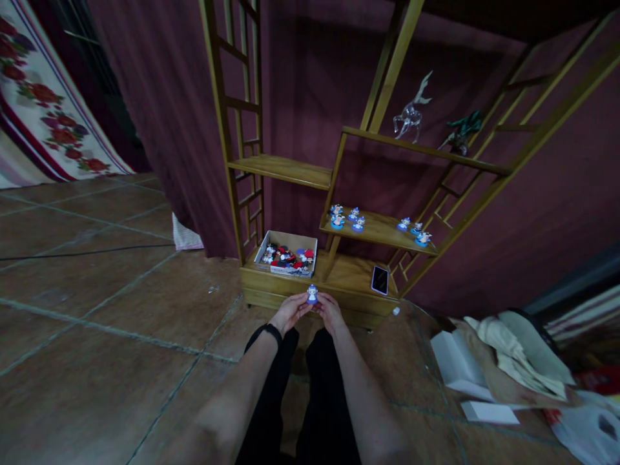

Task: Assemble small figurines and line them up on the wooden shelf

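A small purple-and-white figurine stands upright between the fingertips of both my hands, in front of the shelf's low drawer base. My left hand grips its left side, and my right hand its right side, fingers closed on the base. Just beyond them, an open cardboard box holds a jumble of red, black, white and purple pieces. On the middle shelf board, several similar figurines stand in two groups; one purple figurine is in the left group and a blue one in the right.
A phone or tablet lies on the lower board at right. Higher up stand a clear deer-like ornament and a dark green ornament. White boxes and cloth lie on the floor at right. A cable crosses the tiles at left.
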Demonstrator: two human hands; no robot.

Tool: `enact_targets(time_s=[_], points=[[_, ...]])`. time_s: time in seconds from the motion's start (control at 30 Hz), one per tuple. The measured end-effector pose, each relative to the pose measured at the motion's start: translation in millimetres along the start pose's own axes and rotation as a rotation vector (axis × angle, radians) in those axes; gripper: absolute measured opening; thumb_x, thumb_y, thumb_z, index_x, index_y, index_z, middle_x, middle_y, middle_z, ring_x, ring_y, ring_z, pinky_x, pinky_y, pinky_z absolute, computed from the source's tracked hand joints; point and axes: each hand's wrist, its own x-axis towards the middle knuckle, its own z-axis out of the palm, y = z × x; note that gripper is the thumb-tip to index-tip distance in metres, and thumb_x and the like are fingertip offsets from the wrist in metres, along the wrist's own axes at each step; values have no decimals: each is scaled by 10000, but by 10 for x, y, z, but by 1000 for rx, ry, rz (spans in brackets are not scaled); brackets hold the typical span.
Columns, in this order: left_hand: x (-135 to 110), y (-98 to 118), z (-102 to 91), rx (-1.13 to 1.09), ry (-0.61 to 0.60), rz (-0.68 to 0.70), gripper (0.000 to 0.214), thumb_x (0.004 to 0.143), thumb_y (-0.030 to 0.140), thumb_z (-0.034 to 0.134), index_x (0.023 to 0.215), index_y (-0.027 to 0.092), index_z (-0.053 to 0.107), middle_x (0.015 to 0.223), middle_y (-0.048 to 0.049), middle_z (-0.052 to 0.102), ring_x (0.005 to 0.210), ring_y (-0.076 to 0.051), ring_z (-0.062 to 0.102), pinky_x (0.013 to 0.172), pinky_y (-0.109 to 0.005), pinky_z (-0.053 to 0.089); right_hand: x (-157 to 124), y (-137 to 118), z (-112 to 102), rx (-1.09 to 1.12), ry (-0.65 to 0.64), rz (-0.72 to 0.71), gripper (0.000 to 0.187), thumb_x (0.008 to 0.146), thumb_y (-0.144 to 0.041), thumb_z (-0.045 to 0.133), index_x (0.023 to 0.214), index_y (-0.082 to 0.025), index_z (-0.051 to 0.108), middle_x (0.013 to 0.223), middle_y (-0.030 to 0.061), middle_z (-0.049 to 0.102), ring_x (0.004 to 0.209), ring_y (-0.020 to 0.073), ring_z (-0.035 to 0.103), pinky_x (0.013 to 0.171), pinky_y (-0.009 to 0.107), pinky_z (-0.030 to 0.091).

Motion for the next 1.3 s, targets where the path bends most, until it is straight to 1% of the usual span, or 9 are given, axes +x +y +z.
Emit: enact_targets(time_s=[0.2,0.37,0.53,0.63,0.73,0.87,1.03,1.13,1.3], points=[[-53,23,37,10,0,2,135,748,94,625,879,85,655,841,-117,688,700,-125,655,664,-205,540,-19,-11,20,-22,12,13,315,522,-371,732,762,-194,629,711,-1,676,609,126,604,595,252,470],[-36,24,11,10,-5,2,121,753,86,616,867,81,656,840,-115,683,699,-123,652,676,-211,539,-39,-16,18,-23,-5,3,331,525,-386,730,773,-191,630,705,1,676,608,125,605,591,249,472],[-7,16,-25,10,-22,16,112,754,68,602,852,82,653,804,-101,681,682,-116,646,659,-200,535,-19,-4,-3,-26,-24,18,301,518,-321,737,764,-176,640,678,8,675,596,122,605,606,253,472],[-14,7,-26,23,-22,6,129,752,63,596,869,84,647,802,-107,683,674,-120,646,661,-216,536,-26,-10,4,-22,-7,6,259,511,-279,724,732,-176,637,639,-4,664,565,113,591,591,246,465],[-23,-2,-23,50,-13,4,129,728,64,622,853,90,644,782,-107,685,675,-129,649,666,-230,535,-46,-18,21,-36,6,-11,226,514,-259,703,712,-180,628,603,-17,649,540,107,573,568,237,457],[-18,-10,-27,96,-13,15,150,688,68,659,833,104,643,754,-91,687,650,-128,648,653,-232,531,-55,-6,26,-57,-11,5,239,505,-266,707,710,-182,616,596,-24,640,538,106,569,566,235,453],[-12,-26,-26,109,31,54,166,674,61,657,826,114,613,702,-74,678,601,-126,643,621,-234,528,-45,16,20,-79,-58,6,227,518,-283,703,693,-182,599,617,-24,636,547,101,569,581,238,455],[-8,-42,-20,111,72,72,228,651,56,680,837,127,571,689,-58,667,577,-125,638,606,-243,527,-33,23,28,-97,-76,-6,225,533,-289,695,701,-187,585,656,-21,641,567,104,576,596,247,463],[35,-90,0,64,183,139,344,644,65,704,910,144,502,707,-43,650,583,-121,635,605,-253,528,22,81,21,-106,-39,-58,244,555,-285,673,754,-203,560,718,-23,640,612,121,596,619,266,479]])
